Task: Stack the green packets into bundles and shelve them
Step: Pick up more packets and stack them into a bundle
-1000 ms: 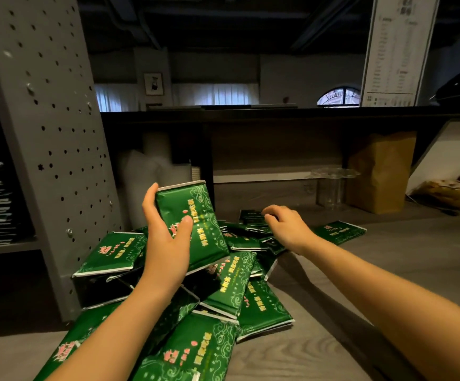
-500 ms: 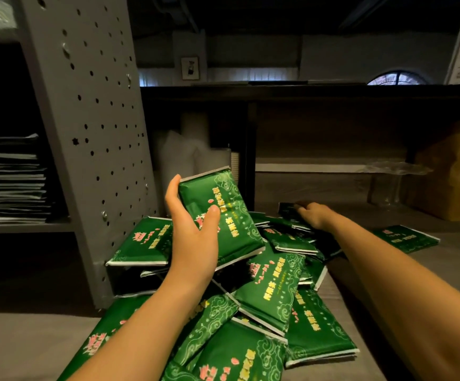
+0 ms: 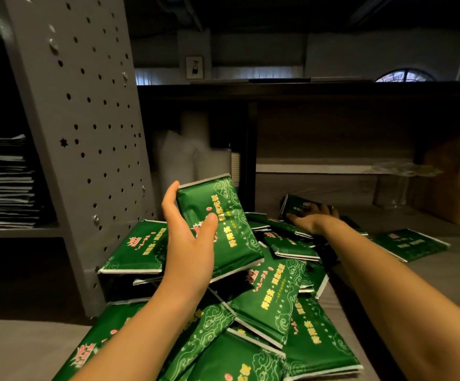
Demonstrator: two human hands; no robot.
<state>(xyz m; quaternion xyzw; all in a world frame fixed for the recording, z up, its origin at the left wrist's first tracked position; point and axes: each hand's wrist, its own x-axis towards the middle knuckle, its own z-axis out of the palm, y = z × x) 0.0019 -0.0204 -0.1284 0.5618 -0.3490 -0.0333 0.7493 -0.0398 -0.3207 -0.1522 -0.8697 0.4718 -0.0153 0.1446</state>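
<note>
Several green packets lie in a loose pile (image 3: 272, 292) on the grey wooden surface in front of me. My left hand (image 3: 187, 243) holds one green packet (image 3: 223, 224) tilted upright above the pile, thumb across its printed face and fingers behind it. My right hand (image 3: 311, 220) reaches to the far side of the pile and grips a dark green packet (image 3: 296, 204) whose left edge is lifted. A small stack of packets (image 3: 135, 248) leans against the grey panel on the left. One lone packet (image 3: 413, 243) lies flat to the right.
A perforated grey panel (image 3: 86, 119) stands at the left, with a shelf of stacked papers (image 3: 3, 182) beyond it. White bags (image 3: 185, 158) sit behind the pile. A clear glass stand (image 3: 399, 177) and a brown box (image 3: 454, 174) stand at the back right.
My right hand has stretched further back over the pile to the far packet. My view has moved closer and to the left. The left hand still holds its packet.
</note>
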